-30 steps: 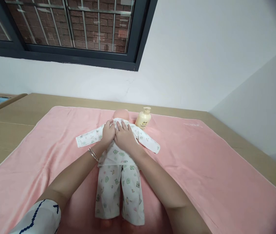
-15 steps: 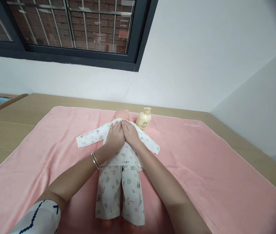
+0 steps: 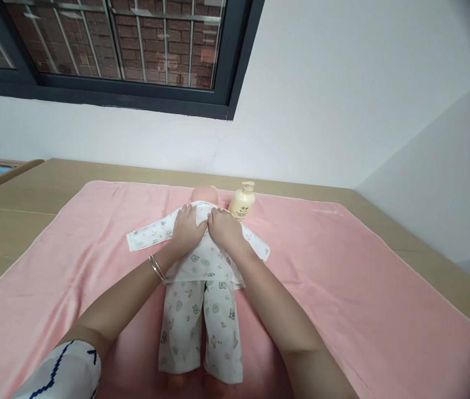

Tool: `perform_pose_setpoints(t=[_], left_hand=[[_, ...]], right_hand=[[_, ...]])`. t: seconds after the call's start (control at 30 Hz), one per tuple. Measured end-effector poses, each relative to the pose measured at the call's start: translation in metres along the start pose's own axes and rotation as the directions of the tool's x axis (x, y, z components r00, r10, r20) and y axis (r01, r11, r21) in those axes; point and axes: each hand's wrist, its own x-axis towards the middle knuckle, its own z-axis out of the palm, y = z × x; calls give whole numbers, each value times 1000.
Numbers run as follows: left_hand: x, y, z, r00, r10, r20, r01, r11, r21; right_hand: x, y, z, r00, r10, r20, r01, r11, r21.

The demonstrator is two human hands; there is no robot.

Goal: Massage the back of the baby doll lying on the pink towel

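Resting left hand (image 3: 188,228) on doll (image 3: 205,263), with fingers slightly spread, curling fingers of right hand (image 3: 224,230) alongside, can't tell if pinching anything, pump bottle (image 3: 242,201) near far edge of worktop (image 3: 23,191)

nursery-like room: barred window (image 3: 112,44), pink blanket (image 3: 322,266) on wooden surface (image 3: 14,224), pump bottle (image 3: 242,203), small patterned pajamas (image 3: 205,267).

A single head-worn camera looks forward and down along both forearms (image 3: 121,302) toward the nearby clothed doll (image 3: 202,266), with a barred window (image 3: 152,55) beyond.
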Motion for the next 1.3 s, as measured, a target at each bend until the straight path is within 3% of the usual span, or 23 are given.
perform_pose_setpoints(t=[0.1, 0.27, 0.37, 0.53, 0.63, 0.8, 0.97, 1.1, 1.2, 1.3], left_hand=[[4, -7, 0, 999, -20, 36, 19, 1000, 16], [6, -15, -2, 998, 70, 3, -70, 995, 65], [5, -14, -3, 990, 131, -51, -127, 990, 66], [2, -10, -5, 972, 214, -101, -209, 977, 50], [2, -9, -5, 980, 161, -118, -159, 987, 27], [3, -13, 3, 995, 39, -95, -36, 999, 31], [4, -13, 3, 991, 136, -18, -133, 985, 106], [2, -9, -4, 971, 227, -75, -219, 971, 100], [1, -8, -4, 972, 191, -139, -180, 980, 89], [3, -12, 2, 984, 129, -127, -116, 988, 104]], right_hand=[[5, 6, 7, 1000, -4, 19, 3, 999, 50], [13, 14, 14, 993, -62, 98, 53, 995, 87], [9, 8, 6, 994, -71, 79, 68, 997, 37], [-3, -10, -16, 995, 12, 102, -14, 1000, 22], [-3, -9, -19, 991, 41, 126, -47, 998, 48], [8, 6, -1, 996, 3, 93, -12, 995, 96], [12, 8, 8, 995, -47, 85, 43, 998, 40], [0, -5, -8, 991, -104, 88, 113, 989, -99], [-6, -9, -17, 988, -113, 105, 126, 984, -126], [-1, -1, -13, 990, -80, 113, 86, 995, -56]])
